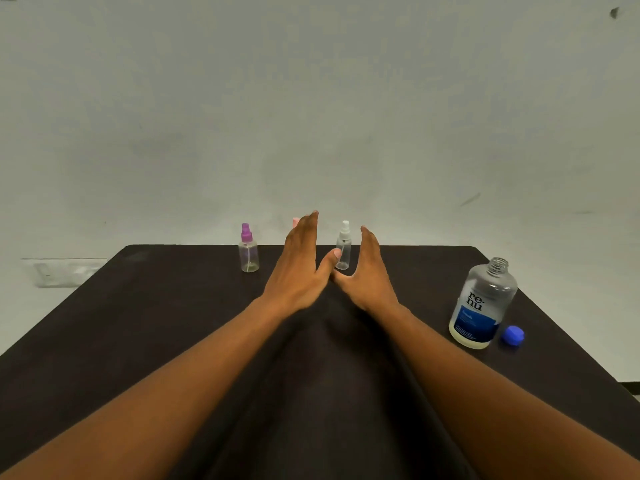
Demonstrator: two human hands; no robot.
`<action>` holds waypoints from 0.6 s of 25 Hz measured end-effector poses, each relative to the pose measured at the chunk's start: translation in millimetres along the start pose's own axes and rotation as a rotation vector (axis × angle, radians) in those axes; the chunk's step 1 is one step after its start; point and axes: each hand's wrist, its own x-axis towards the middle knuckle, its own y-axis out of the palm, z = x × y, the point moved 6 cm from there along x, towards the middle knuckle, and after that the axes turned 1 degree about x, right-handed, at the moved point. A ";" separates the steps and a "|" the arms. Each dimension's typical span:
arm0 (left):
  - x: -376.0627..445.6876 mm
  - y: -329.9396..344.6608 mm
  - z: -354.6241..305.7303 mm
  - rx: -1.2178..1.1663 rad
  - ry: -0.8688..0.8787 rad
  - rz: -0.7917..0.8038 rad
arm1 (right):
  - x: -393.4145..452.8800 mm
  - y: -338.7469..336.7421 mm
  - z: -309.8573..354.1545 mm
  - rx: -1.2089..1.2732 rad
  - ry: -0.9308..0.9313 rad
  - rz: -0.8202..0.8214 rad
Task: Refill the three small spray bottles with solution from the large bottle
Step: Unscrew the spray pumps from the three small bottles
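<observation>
I am observing both arms reaching across the dark table [104,341] toward the far edge. The left hand [298,271] and the right hand [367,275] are both extended flat, fingers straight, thumbs nearly meeting, grasping nothing. Between them, slightly beyond, the white-capped spray bottle [343,245] is standing upright; I judge the hands are bracketing it in readiness for a pickup. The purple-capped spray bottle [248,249] is standing well to the left, untouched, looking nearly empty. A pink cap [295,221] is showing just above the left hand, so the third bottle is standing largely hidden behind it; I cannot tell its fill. The large bottle [483,303] is standing near the right edge with its neck open and its blue cap [513,335] lying just beside the base, presumably set there to leave it ready for pouring. All spray heads I can see are on, so I judge refilling is not yet begun.
</observation>
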 end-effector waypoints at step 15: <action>37.3 7.0 16.7 -0.309 -0.076 -0.176 | 66.0 44.7 -27.5 0.306 0.273 -0.137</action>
